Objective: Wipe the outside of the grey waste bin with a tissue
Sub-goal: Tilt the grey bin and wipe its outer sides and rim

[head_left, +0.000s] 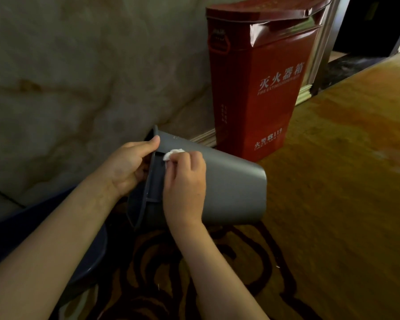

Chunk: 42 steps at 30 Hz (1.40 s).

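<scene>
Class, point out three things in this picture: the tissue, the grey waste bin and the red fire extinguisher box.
tissue (173, 153), head view, the white wad above the fingers.
grey waste bin (233, 188), head view, its bare outer side.
red fire extinguisher box (261, 95), head view, its lettered front.

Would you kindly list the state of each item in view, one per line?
grey waste bin: tipped on its side, held by the rim.
tissue: crumpled, pressed against the bin near the rim.
left hand: gripping the rim.
right hand: holding the tissue.
red fire extinguisher box: upright, closed.

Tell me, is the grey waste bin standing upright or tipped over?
Tipped. The grey waste bin lies on its side, rim toward the left hand, base pointing right; the right hand presses the tissue near the rim.
</scene>
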### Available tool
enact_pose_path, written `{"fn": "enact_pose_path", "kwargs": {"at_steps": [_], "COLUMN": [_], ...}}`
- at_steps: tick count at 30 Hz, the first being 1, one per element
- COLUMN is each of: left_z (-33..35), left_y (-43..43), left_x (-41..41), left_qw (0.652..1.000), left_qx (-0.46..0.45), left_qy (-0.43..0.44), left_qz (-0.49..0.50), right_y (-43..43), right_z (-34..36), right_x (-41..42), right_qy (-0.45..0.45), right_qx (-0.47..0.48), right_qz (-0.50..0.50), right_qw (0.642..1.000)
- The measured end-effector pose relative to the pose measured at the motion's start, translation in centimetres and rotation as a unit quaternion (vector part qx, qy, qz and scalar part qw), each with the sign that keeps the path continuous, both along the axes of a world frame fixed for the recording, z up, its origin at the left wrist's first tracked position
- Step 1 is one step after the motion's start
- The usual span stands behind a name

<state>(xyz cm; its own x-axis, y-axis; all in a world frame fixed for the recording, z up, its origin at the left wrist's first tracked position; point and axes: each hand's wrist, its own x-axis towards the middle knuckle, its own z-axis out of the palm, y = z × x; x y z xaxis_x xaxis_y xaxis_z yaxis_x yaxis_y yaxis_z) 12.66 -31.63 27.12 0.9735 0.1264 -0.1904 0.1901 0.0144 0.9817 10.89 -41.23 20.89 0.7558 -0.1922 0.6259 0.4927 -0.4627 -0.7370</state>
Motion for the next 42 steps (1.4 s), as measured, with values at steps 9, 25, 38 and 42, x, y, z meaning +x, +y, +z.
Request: {"fn": "enact_pose_path", "kwargs": {"at_steps": [9, 25, 38, 42], "left_z": [0.2, 0.8, 1.3, 1.4], "left_y": [0.5, 1.2, 1.5, 1.5], "left_x": [0.2, 0.3, 0.2, 0.1], "left_qw": [0.999, 0.990, 0.975, 0.971], "left_qx": [0.021, 0.000, -0.055, -0.077], "left_qy": [0.007, 0.134, 0.174, 0.175], "left_qz": [0.025, 0.034, 0.124, 0.141], "right_y": [-10.9, -10.4, -6.9, -6.4], "right_z": [-10.3, -4.4, -3.4, -3.5], "right_x": [2.3, 2.2, 1.3, 0.8], "right_qy": [0.269, 0.108, 0.137, 0.156], "right_qx": [0.121, 0.067, -0.063, -0.013], "right_qz": [-0.235, -0.117, 0.003, -0.004], "right_qw": [0.926, 0.985, 0.989, 0.988]}}
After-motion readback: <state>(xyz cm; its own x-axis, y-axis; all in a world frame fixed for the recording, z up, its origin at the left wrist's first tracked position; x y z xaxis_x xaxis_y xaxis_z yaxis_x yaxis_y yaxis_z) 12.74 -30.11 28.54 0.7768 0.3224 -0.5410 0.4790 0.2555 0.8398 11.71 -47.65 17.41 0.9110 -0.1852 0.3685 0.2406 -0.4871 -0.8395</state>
